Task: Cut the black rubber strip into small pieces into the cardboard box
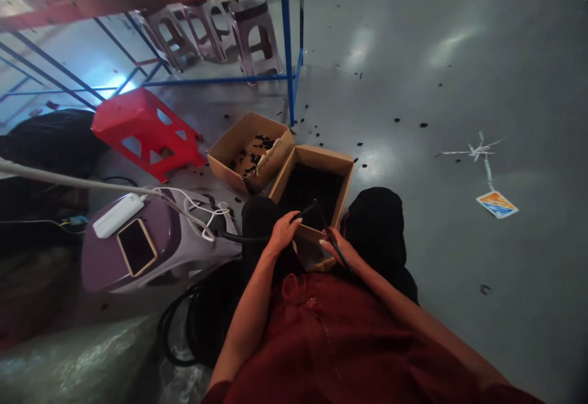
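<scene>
Nearest me, a dark red garment [331, 336] fills the lap, with both forearms running forward from it. Left hand [282, 232] sits curled, fingertips pinched on the near end of a thin black strip [307, 210] that slants up and right over the box. Right hand [337, 250] is closed around a second slim black piece [337, 246] lying across its fingers; I cannot tell what that piece is. Both hands rest at the near rim of an open cardboard box [342, 165] between the knees, its inside dark with black material. Left of the hands, a purple stool [156, 251] carries a phone [136, 246], a white charger block [118, 215] and white cable. Just beyond the first box, touching its far-left corner, a second cardboard box [229, 147] holds scattered black bits. Farther left, a red stool [144, 131] lies tipped. Farthest, pale stools [257, 33] stand under a blue-framed table [288, 49]. Black scraps dot the grey floor [459, 86]; a coloured card [497, 204] lies right.
</scene>
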Demonstrator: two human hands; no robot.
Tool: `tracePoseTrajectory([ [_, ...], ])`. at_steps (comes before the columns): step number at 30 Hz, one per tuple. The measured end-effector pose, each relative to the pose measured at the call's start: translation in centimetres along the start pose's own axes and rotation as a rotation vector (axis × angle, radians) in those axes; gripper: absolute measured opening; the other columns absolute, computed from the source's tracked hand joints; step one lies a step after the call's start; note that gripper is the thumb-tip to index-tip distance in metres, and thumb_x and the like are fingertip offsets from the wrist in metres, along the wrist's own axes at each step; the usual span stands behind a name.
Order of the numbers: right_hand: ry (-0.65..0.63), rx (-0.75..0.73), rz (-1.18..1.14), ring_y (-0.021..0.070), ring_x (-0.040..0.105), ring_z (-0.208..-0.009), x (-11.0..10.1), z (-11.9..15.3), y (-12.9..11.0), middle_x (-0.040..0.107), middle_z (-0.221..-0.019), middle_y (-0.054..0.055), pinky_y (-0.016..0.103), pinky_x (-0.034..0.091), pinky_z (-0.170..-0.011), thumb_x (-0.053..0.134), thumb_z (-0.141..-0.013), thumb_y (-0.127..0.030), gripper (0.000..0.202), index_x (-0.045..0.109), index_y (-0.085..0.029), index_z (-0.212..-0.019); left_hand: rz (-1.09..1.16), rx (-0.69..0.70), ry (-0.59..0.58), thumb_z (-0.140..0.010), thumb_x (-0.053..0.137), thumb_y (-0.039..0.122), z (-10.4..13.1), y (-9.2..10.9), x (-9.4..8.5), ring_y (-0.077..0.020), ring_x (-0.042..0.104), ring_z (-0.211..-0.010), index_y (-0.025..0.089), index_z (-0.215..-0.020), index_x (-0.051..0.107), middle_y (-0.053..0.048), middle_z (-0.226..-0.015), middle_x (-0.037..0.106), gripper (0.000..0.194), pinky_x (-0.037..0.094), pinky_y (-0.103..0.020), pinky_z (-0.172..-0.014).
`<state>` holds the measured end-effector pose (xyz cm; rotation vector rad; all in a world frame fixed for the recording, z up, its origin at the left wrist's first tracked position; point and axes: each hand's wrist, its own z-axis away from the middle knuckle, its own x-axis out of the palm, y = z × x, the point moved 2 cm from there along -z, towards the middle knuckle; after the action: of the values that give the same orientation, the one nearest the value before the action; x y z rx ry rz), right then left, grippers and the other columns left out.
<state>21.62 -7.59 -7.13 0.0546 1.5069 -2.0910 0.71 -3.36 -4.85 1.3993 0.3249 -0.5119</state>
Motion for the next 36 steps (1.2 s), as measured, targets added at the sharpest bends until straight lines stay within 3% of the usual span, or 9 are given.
tracePoseTrajectory([
  [8, -0.050, 0.021, 0.018, 0.0249, 0.061, -0.095, -0.3, 0.0, 0.5, 0.063, -0.107, 0.011, 0.036, 0.049, -0.080, 0.050, -0.084, -0.052, 0.055, 0.047, -0.015, -0.125, 0.080, -0.004, 0.026, -0.087, 0.057, 0.027, -0.2, -0.2, 0.2, -0.0201, 0.059, -0.114, 0.018, -0.118, 0.064, -0.006, -0.121, 0.066, 0.034, 0.042, -0.034, -0.105],
  [17, -0.061, -0.015, 0.055, 0.0261, 0.059, -0.106, 0.1, -0.4, 0.0, 0.062, -0.118, 0.011, 0.039, 0.047, -0.091, 0.055, -0.085, -0.043, 0.049, 0.048, -0.017, -0.126, 0.069, -0.004, -0.032, -0.088, 0.054, 0.028, -0.4, -0.6, 0.5, -0.0185, 0.059, -0.117, 0.020, -0.120, 0.065, -0.003, -0.122, 0.066, 0.034, 0.042, -0.031, -0.105],
  [26, -0.108, 0.008, 0.104, 0.0252, 0.062, -0.099, 0.0, -0.8, -0.8, 0.064, -0.114, 0.011, 0.036, 0.048, -0.084, 0.055, -0.085, -0.048, 0.054, 0.047, -0.016, -0.128, 0.087, -0.021, -0.081, -0.089, 0.052, 0.030, -0.4, -0.8, 0.5, -0.0195, 0.057, -0.120, 0.018, -0.122, 0.064, -0.004, -0.125, 0.064, 0.037, 0.040, -0.033, -0.108],
  [31, -0.113, -0.023, 0.096, 0.0253, 0.062, -0.100, -0.1, -1.5, -1.1, 0.065, -0.111, 0.010, 0.036, 0.048, -0.084, 0.054, -0.084, -0.053, 0.055, 0.049, -0.017, -0.126, 0.116, -0.061, -0.141, -0.090, 0.050, 0.032, -0.4, -0.2, 0.2, -0.0194, 0.065, -0.104, 0.017, -0.123, 0.063, -0.004, -0.118, 0.068, 0.038, 0.050, -0.030, -0.094],
  [36, -0.051, -0.025, 0.076, 0.0244, 0.061, -0.102, 0.2, -1.7, -1.5, 0.064, -0.114, 0.008, 0.036, 0.046, -0.087, 0.049, -0.088, -0.050, 0.044, 0.051, -0.021, -0.121, 0.082, -0.118, -0.141, -0.089, 0.049, 0.031, -0.4, 0.5, 0.0, -0.0169, 0.067, -0.079, 0.014, -0.124, 0.063, -0.005, -0.108, 0.071, 0.040, 0.054, -0.028, -0.076],
])
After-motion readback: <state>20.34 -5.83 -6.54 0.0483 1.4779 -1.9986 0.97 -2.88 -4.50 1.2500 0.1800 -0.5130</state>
